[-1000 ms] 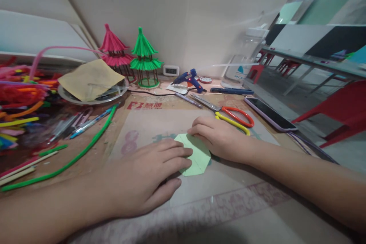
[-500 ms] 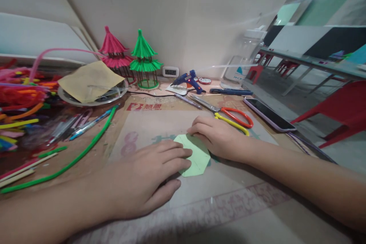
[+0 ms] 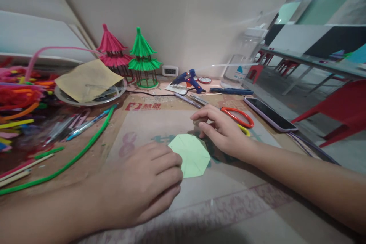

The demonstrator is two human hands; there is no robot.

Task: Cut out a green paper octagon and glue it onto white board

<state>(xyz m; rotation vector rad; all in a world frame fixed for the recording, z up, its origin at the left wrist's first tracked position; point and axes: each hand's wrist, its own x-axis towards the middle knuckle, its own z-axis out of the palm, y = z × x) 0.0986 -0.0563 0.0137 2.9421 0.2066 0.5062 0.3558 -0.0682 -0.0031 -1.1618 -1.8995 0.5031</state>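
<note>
A pale green many-sided paper piece [image 3: 194, 156] with faint fold or pencil lines lies flat in front of me. My left hand [image 3: 154, 183] covers its left edge, fingers curled together around that side; the fingertips are hidden. My right hand [image 3: 221, 127] is raised just beyond the paper's upper right, apart from it. Its fingers are loosely bent with a gap between thumb and forefinger, and I see nothing held there. Behind that hand lie scissors [image 3: 238, 116] with red and yellow handles, partly hidden by it.
A blue glue gun [image 3: 187, 80], a small clock [image 3: 170, 71] and red and green pagoda models [image 3: 144, 65] stand at the back. Left are a metal plate [image 3: 120, 91], pens [image 3: 88, 125] and pipe cleaners [image 3: 82, 152]. Right are a phone [image 3: 270, 114] and a bottle [image 3: 243, 57].
My right hand has lifted off the paper and moved slightly right, over the scissors. The left hand's fingers have drawn back from the paper's middle to its left edge and curled.
</note>
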